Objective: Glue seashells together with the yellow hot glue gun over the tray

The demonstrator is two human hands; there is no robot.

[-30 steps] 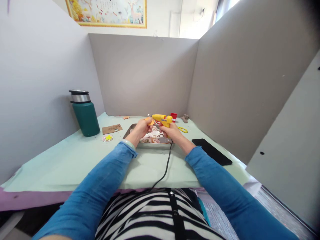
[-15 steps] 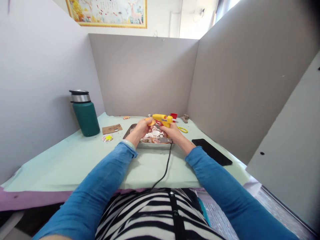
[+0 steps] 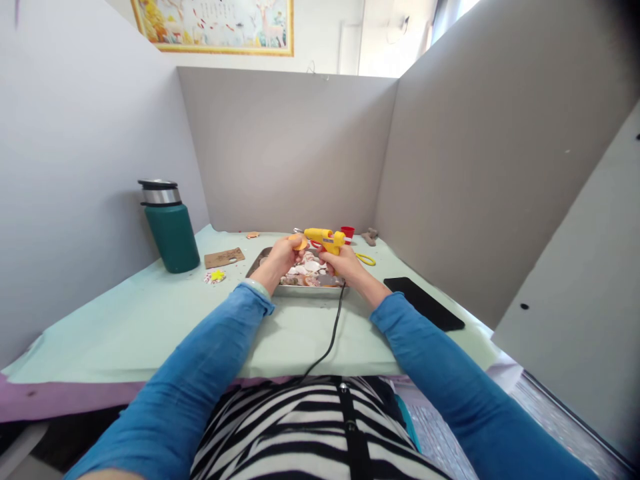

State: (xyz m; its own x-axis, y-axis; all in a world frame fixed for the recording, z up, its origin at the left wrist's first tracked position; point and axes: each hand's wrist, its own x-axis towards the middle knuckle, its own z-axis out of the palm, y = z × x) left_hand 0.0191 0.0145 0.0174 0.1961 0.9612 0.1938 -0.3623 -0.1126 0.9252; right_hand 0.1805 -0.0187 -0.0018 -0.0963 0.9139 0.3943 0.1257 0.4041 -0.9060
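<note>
One left hand [image 3: 286,255] pinched a small orange shell-like piece [image 3: 301,243] between its fingers above a silver metal tray [image 3: 310,291] of pale shells [image 3: 311,265], while the right hand [image 3: 346,263] gripped a yellow plastic glue gun [image 3: 321,236], its nozzle near the piece. Work appeared unfinished — the orange piece was not visibly joined to anything, and many shells lay in the tray, seemingly unused.

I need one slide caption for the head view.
Left hand holds an orange piece, right hand a yellow glue gun, over a metal tray.
</note>
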